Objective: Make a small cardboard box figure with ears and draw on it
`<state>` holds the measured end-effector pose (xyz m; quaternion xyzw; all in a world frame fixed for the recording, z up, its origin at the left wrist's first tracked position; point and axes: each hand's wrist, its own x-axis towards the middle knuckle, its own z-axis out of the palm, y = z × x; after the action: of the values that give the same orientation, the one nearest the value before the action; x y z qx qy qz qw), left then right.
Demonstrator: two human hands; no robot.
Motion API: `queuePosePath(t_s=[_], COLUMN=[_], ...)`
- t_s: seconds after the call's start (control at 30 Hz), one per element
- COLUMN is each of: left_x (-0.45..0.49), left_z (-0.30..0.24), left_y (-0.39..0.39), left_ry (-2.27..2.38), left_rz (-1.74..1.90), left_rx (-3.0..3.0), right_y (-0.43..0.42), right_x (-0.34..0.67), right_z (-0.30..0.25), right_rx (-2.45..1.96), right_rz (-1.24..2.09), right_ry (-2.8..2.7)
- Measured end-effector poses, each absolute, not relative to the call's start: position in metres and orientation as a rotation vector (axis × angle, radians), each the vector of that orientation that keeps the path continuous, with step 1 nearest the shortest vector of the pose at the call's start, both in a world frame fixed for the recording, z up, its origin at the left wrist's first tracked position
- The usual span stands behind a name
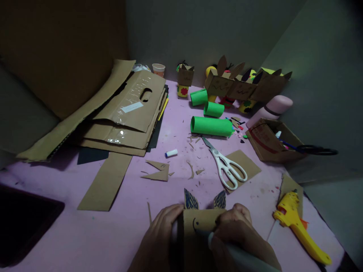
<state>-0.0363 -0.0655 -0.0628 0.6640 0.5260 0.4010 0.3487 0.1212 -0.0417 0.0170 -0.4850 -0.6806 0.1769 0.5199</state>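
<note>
At the bottom centre, my left hand (161,238) grips the left side of a small cardboard box (193,249), its fingers wrapped along the edge. Two pointed cardboard ears (191,199) with dark stripes stand up from the box's top. A marker (204,235) is pinched in my right hand (241,230), its tip touching the front face beside a drawn curved line and dot. The lower part of the box is out of frame. Farther forward lies a white marker cap (171,153) with a blue end, near a notched cardboard scrap (160,170).
White-handled scissors (227,166) lie partly on a cardboard piece. A yellow glue gun (300,230) rests at right, below an open box (272,145) of tools. Green paper tubes (211,126), cardboard animal figures (218,85), stacked cardboard (121,113) and a dark flat device (25,224) surround the workspace.
</note>
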Motion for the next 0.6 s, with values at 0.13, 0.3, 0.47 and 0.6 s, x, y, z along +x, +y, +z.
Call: queuePosePath(t_s=[0.13,0.3,0.47,0.6], left_x=[-0.037,-0.036,-0.036,-0.037], left_z=[-0.064,-0.058,-0.047,-0.044], left_y=[-0.065,-0.066,-0.066,-0.064], left_ry=[1.357,1.388,1.384,1.387], left_rz=[1.056,1.059,1.038,1.019], left_rx=[1.775,1.755,1.705,1.692], right_y=[-0.041,-0.042,-0.042,-0.042], right_x=[0.124,0.124,0.127,0.129], right_z=[0.015,0.014,0.011,0.010], right_rx=[-1.143,-1.192,-1.205,-1.200], right_rz=[0.382,0.308,0.262,0.274], right_ry=[-1.651,-1.648,-1.634,-1.645])
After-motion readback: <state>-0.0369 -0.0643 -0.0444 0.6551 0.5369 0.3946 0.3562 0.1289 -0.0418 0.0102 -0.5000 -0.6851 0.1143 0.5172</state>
